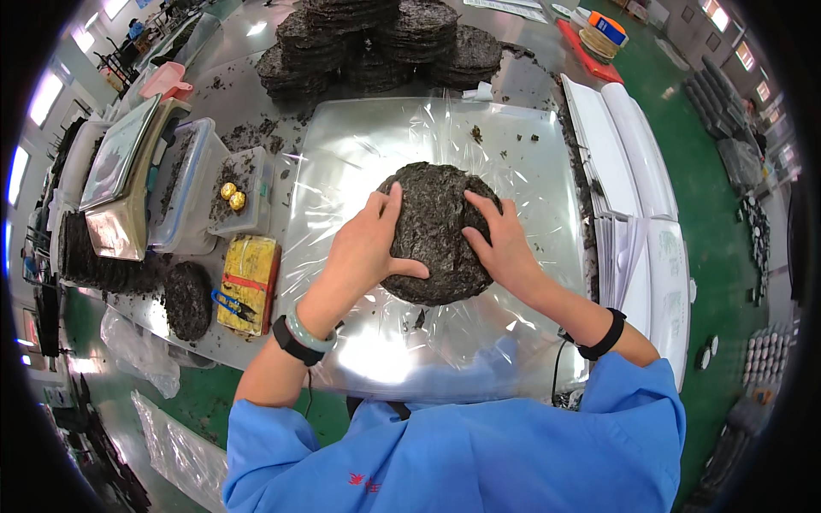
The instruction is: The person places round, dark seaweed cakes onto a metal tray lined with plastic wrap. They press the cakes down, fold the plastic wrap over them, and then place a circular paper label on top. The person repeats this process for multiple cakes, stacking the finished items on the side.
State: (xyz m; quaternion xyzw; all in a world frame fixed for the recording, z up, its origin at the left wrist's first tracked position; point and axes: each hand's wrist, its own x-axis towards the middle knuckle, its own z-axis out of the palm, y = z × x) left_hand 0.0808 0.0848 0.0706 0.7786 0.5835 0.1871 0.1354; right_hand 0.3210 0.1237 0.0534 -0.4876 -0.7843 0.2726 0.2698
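Observation:
A round, dark cake of dried seaweed, seemingly laver, lies on clear plastic film spread over a shiny metal-looking board. My left hand holds its left side, thumb and forefinger spread over the top. On the right side my right hand grips it, with thumb and fingertips resting on the upper face. Both palms stay outside the cake's edge. Its underside is hidden. Small dark flakes are scattered on the film.
Stacked seaweed cakes stand behind the board. To the left are a weighing scale, plastic boxes, two gold-wrapped balls, a yellow block with blue thread snips, and another cake. White paper or bags line the right.

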